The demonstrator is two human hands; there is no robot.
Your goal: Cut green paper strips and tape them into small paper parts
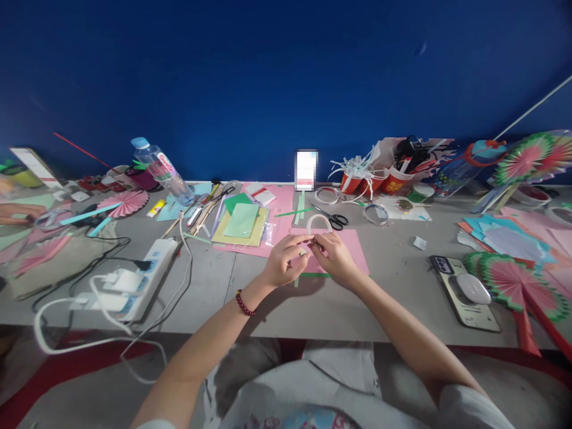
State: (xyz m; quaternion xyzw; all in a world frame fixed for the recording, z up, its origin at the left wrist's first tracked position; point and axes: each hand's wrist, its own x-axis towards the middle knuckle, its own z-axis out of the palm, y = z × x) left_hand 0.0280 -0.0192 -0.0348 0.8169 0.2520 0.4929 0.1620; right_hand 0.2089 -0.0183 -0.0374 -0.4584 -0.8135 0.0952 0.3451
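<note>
My left hand [288, 259] and my right hand [333, 256] meet above a sheet of pink paper [356, 250], fingertips pinched together. Whatever lies between the fingertips is too small to make out. Just beyond them a whitish ring, like a tape roll [320, 217], shows behind the fingers. Black-handled scissors [338, 221] lie past my right hand. A green strip [313, 274] runs along the near side of the pink paper, and light green strips [300, 208] lie farther back. A phone with a lit screen [306, 170] stands against the blue wall.
Left of me are a stack of coloured paper [241, 220], a tilted water bottle [163, 170] and a power strip [149, 277] with looping cables. On the right lie a phone [465, 298], paper fans [522, 286] and red paper cups [395, 179]. Another person's hand [22, 213] shows far left.
</note>
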